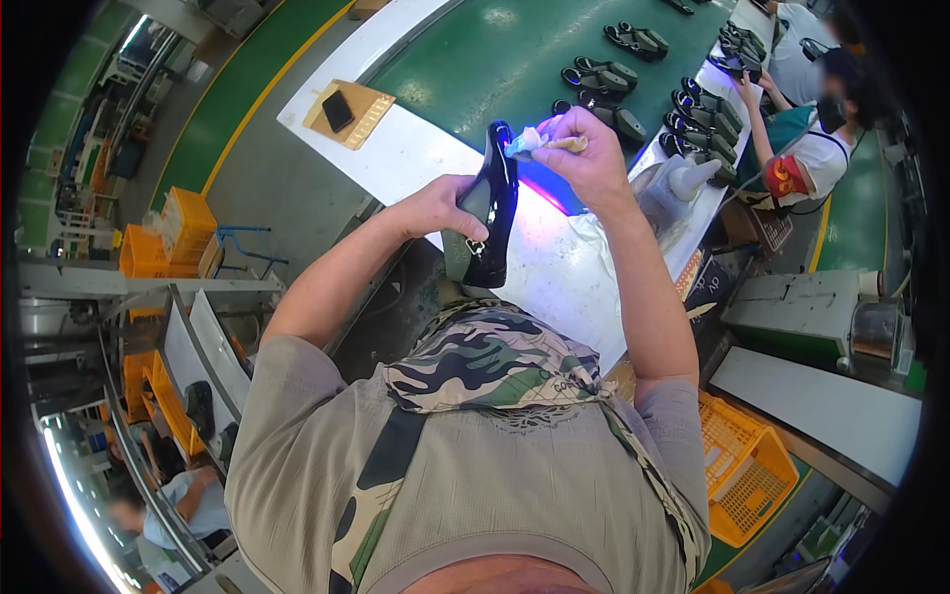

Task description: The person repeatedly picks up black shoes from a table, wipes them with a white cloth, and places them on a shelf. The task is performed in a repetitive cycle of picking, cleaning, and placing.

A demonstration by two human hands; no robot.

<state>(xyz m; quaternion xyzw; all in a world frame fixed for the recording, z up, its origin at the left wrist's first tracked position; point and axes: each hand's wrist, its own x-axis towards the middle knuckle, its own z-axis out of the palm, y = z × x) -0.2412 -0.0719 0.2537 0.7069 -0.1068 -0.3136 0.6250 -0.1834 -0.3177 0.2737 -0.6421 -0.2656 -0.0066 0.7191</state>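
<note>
My left hand (442,208) grips a black glossy shoe (505,203) with a grey-green side and a small silver ornament. The shoe is held up above the near edge of the white table, its long side running away from me. In my right hand (594,163) is a bunched white cloth (526,144), pinched together with something tan that I cannot make out. The cloth touches the glossy side near the shoe's far end, where bluish-violet light falls.
A white squeeze bottle (683,178) stands right of my right forearm. A phone (337,111) lies on a tan board (371,117) at the far left of the white table (396,158). Several dark sandals (633,42) sit on the green surface (475,69). A co-worker (821,148) handles shoes at right.
</note>
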